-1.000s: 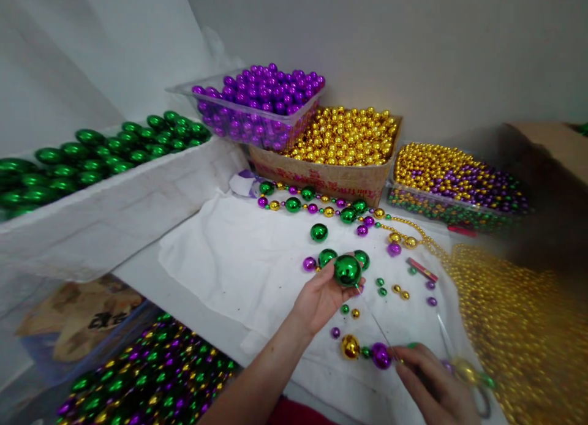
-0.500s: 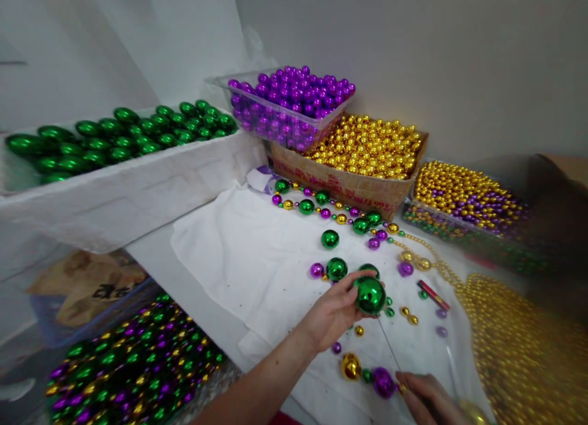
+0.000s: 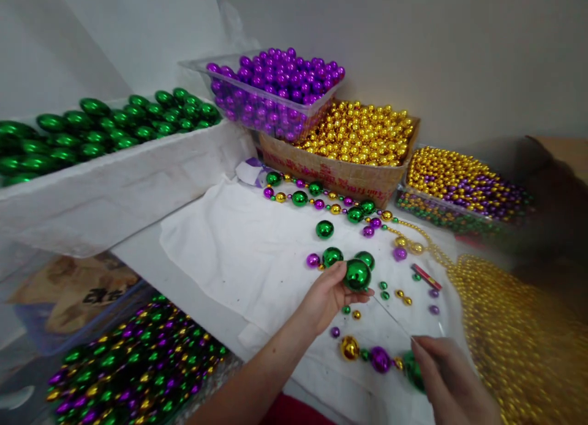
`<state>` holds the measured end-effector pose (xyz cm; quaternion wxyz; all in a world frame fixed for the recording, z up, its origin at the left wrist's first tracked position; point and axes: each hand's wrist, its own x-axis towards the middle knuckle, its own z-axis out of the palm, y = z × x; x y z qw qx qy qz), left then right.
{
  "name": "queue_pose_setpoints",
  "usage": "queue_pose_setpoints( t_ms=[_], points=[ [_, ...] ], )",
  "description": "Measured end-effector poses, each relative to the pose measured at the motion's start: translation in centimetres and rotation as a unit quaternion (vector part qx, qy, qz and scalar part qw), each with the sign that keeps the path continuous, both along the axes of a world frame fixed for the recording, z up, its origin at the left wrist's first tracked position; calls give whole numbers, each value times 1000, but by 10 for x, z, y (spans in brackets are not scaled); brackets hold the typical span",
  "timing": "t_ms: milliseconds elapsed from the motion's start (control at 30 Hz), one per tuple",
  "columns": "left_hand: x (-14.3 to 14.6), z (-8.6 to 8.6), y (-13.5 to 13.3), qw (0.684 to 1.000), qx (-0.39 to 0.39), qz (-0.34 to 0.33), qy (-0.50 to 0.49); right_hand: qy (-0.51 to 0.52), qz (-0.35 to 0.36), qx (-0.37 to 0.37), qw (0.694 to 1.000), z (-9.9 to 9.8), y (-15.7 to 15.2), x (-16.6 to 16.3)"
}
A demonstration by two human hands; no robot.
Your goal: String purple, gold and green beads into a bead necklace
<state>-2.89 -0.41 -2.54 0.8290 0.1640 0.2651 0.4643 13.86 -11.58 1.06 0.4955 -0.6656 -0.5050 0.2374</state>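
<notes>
My left hand (image 3: 324, 296) pinches a large shiny green ball (image 3: 357, 274) above the white cloth (image 3: 239, 253). A thin wire or needle (image 3: 392, 318) runs from the ball down to my right hand (image 3: 448, 376), whose fingers are pinched on its lower end. Strung beads lie by that hand: a gold ball (image 3: 350, 348), a small green bead, a purple ball (image 3: 380, 359) and a blurred green ball (image 3: 413, 370). Loose green balls (image 3: 331, 256) and small beads are scattered on the cloth just beyond my left hand.
A white box of green balls (image 3: 92, 131) stands at left, a clear tub of purple balls (image 3: 275, 88) and a cardboard box of gold balls (image 3: 358, 137) at the back. Gold bead strands (image 3: 519, 327) pile at right. A finished string (image 3: 331, 204) crosses the cloth. Mixed necklaces (image 3: 133, 364) lie lower left.
My left hand has lifted the green ball slightly up and left along the wire. My right hand has risen further into view, holding the wire's lower end.
</notes>
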Motion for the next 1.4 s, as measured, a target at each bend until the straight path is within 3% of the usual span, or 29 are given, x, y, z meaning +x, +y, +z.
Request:
queue_pose_setpoints(
  t_ms=[167,333,533,1033,1400],
  points=[
    [14,5,-10,987,-136,-68,-46,-70,-48,130,988,34,15,-20],
    [21,13,-16,973,-191,-104,-79,-232,28,182,955,49,16,-20],
    [23,13,-15,969,-198,-122,-82,-273,46,210,938,52,5,-10],
    [26,21,-17,972,-203,-106,-59,-306,31,247,919,64,4,-21],
    [26,14,-20,977,-179,-88,-68,-299,53,251,919,54,18,-23]
  ],
)
